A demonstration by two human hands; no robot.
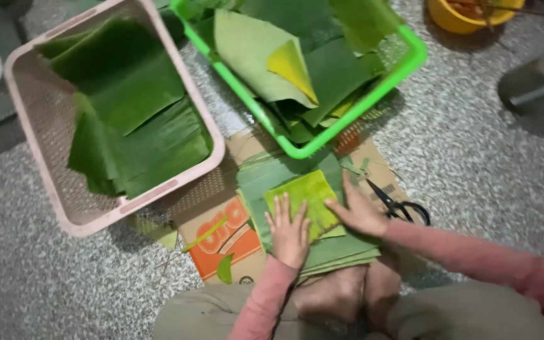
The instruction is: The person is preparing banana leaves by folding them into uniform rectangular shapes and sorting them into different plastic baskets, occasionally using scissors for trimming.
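Yellow-green leaf piece on top of a stack of cut banana leaves, on flattened cardboard on the floor. Pressed flat under both hands. Left hand on its near-left corner, fingers spread. Right hand on its right edge, fingers stretched out and close together, pinching nothing. Black scissors just beside that hand, not held.

Looked about halfway: a good stack piled up already, plenty of leaves left.

Green basket behind the stack, heaped with loose leaves, some yellow. Pink basket to the left, partly filled with flat dark green leaves. Yellow bucket far back, insides hard to tell.
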